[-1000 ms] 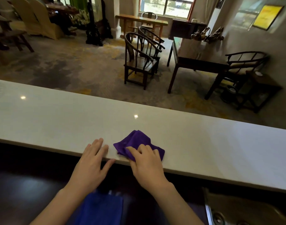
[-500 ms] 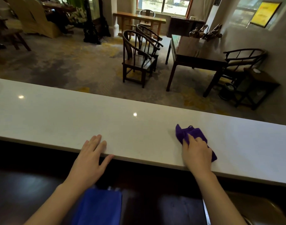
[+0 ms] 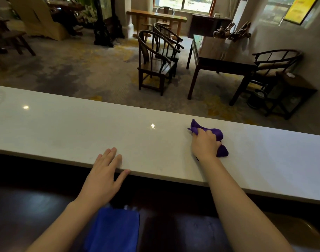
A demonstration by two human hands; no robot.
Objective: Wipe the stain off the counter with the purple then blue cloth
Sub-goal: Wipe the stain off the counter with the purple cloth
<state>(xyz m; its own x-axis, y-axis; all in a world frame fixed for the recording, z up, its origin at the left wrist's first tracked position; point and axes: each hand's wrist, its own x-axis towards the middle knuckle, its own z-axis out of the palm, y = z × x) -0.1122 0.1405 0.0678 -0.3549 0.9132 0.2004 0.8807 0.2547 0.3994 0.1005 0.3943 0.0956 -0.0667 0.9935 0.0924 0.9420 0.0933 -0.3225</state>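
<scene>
Nearest us, the blue cloth lies flat on the dark lower surface under our left forearm. Our left hand rests open, fingers spread, on the white counter edge. Farther out and to the right, our right hand is closed around the bunched purple cloth, pressing it onto the counter.

The counter is plain off-white, glossy with small light glints. The cloth on it is deep purple; the folded cloth below is bright blue. Beyond, grey carpet mottled with yellow, dark brown chairs.
</scene>
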